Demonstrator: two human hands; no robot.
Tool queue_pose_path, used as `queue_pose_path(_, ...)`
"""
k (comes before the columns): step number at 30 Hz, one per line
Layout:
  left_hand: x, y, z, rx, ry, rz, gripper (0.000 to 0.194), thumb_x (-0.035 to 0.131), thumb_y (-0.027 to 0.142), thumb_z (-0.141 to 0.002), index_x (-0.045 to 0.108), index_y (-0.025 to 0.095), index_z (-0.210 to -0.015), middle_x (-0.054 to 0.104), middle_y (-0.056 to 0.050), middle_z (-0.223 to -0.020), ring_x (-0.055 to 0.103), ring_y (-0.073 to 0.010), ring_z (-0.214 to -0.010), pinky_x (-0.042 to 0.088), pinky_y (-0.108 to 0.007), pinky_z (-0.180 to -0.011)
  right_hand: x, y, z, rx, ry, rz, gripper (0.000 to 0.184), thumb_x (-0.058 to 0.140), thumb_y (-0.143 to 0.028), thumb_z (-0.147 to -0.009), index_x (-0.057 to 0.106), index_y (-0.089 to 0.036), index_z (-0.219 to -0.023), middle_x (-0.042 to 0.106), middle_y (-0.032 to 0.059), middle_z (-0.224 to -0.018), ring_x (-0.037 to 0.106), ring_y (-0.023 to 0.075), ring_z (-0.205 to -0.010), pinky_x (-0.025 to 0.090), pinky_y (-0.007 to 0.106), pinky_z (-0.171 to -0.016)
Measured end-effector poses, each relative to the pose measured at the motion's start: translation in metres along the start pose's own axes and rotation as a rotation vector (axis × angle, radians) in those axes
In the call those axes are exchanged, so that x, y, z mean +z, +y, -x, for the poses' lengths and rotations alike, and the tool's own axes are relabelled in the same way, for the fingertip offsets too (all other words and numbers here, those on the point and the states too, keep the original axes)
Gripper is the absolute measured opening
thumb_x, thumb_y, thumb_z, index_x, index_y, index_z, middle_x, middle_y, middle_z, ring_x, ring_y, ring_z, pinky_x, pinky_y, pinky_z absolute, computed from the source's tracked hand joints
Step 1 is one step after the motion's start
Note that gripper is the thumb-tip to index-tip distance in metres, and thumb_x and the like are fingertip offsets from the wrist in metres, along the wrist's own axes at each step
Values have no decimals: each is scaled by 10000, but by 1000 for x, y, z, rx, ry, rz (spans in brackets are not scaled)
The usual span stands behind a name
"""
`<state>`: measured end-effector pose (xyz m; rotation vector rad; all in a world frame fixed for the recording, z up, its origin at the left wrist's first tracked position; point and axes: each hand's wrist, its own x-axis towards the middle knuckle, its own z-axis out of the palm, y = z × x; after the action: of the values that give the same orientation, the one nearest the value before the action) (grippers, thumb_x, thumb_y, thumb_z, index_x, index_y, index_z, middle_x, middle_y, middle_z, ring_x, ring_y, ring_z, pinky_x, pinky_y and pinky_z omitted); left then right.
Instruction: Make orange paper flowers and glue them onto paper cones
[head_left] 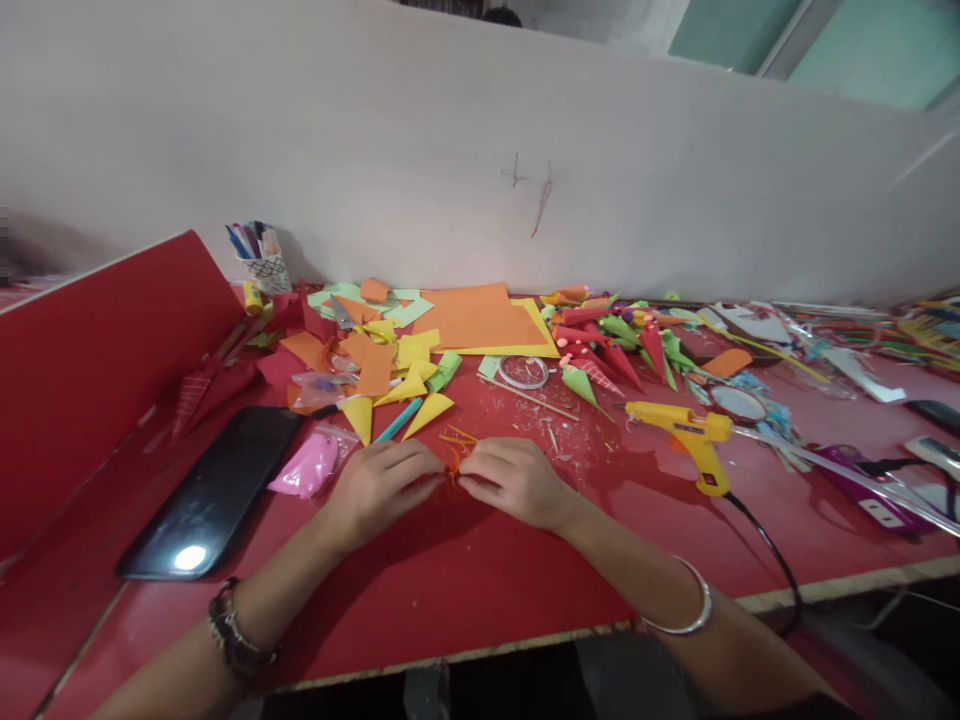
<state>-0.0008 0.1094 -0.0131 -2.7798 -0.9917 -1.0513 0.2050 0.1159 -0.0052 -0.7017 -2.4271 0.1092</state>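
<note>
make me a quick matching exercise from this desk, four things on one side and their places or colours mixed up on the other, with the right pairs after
Things
1. orange strips
2. glue gun
3. phone
4. patterned cup

Descriptions
A. dark, lying left of the pink packet
B. standing near the wall
C. between the fingertips of the left hand and right hand
D. yellow, lying to the right of both hands

Pairs: 1-C, 2-D, 3-A, 4-B
</note>
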Motion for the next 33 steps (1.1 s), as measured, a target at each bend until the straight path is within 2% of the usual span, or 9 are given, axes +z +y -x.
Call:
queue_pose_path(18, -5, 4, -5, 73, -143, 57, 194, 390, 174, -851, 552, 173, -744, 590, -8, -748, 558, -80, -625, 419, -183, -557, 2, 2, 2, 3, -62, 12, 266, 380, -268, -879, 573, -185, -714, 538, 7, -653, 472, 101, -612, 331, 223, -574)
queue_pose_path(21, -4, 4, -5, 48, -163, 69, 184, 395, 172, -844, 550, 175, -745, 587, -9, -739, 560, -85, -632, 421, -187, -564, 2, 2, 2, 7, -60, -3, 251, 389, -265, -875, 570, -186, -720, 546, 8, -658, 479, 102, -619, 337, 220, -576)
queue_pose_path(26, -6, 4, -6, -24, -117, 117, 69, 482, 216, -790, 531, 176, -761, 581, -4, -705, 555, -96, -640, 431, -196, -575, 1, 1, 1, 50, -33, -81, 173, 416, -259, -858, 558, -184, -793, 580, 16, -700, 512, 105, -648, 369, 207, -598)
queue_pose_path(29, -11, 3, -6, -99, -108, 141, 126, 539, 288, -741, 493, 170, -746, 563, -7, -690, 533, -107, -628, 421, -207, -558, 0, 1, 1, 110, -51, -115, 123, 442, -251, -838, 544, -183, -824, 586, 17, -734, 523, 104, -664, 380, 201, -603)
queue_pose_path(33, -16, 1, -5, -161, -112, 141, 139, 531, 291, -732, 460, 172, -739, 533, -4, -674, 502, -109, -595, 390, -209, -531, -4, 3, 2, 197, -44, -146, 90, 457, -234, -813, 522, -181, -845, 573, 11, -748, 515, 103, -663, 386, 206, -611)
